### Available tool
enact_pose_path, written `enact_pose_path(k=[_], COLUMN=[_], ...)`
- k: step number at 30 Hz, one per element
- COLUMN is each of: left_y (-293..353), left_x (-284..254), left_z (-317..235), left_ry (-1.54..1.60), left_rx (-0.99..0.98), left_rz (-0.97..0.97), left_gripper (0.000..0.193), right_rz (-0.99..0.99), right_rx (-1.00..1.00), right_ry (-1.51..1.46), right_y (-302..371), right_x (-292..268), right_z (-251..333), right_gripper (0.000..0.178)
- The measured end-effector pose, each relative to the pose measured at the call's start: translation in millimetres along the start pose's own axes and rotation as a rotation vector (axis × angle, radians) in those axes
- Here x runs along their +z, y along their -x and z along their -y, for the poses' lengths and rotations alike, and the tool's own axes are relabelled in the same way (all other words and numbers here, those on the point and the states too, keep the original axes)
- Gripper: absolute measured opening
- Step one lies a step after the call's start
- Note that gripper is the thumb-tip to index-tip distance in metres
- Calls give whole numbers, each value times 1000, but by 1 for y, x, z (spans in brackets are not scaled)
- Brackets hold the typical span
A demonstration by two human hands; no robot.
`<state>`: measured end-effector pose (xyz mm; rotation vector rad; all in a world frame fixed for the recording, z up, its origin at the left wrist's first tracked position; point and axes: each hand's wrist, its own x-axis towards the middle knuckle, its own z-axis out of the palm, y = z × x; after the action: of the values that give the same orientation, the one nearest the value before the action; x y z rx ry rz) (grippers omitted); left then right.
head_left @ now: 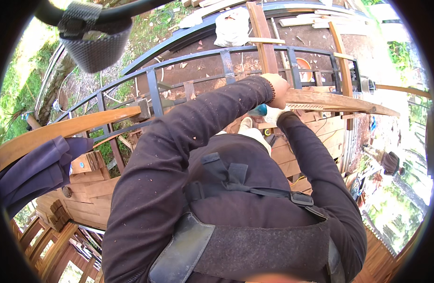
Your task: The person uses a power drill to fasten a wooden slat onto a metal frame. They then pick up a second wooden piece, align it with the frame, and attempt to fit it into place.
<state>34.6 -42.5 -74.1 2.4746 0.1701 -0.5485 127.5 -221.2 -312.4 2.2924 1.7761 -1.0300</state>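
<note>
My left arm reaches forward across my body. My left hand, with a beaded bracelet at its wrist, is closed on the near-left end of a long wooden beam. The beam runs off to the right, tapering toward its far end. Just below, my right hand looks pale, as if gloved, and is partly hidden by the left forearm. It seems closed around a teal-blue object whose kind I cannot make out. A pale strip with a toothed look runs along the beam's near edge.
A dark metal frame with crossbars stands ahead, and an upright plank leans across it. Another curved beam and a dark cloth are at left. Beyond the frame lie a white sack and an orange bucket.
</note>
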Motion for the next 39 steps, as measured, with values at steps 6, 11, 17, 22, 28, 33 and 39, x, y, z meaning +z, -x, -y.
enact_pose_path(k=[6,11,17,22,28,33,39], left_y=[10,8,16,-4,-3,0,-5], left_x=[-4,-2,-8,-2,2,-6,-2], left_z=[-9,-8,-11,3,-3,-5,3], left_ry=[17,20,9,11,38,27,33], left_rx=[8,-12,-14,-42,-12,-20,-48], left_rz=[13,27,23,18,13,33,39], left_gripper=[56,56,56,56,55,56,57], right_rz=[69,60,96,94,-63,204,181], right_rx=[136,93,48,60,154,191,151], right_ry=[-160,-126,-89,-86,-198,-128,-45], right_y=[62,54,6,23,46,13,34], right_x=[-78,-83,-15,-53,-42,-63,-77], right_z=[82,112,37,48,90,78,71], right_gripper=[37,46,49,58,50,46,46])
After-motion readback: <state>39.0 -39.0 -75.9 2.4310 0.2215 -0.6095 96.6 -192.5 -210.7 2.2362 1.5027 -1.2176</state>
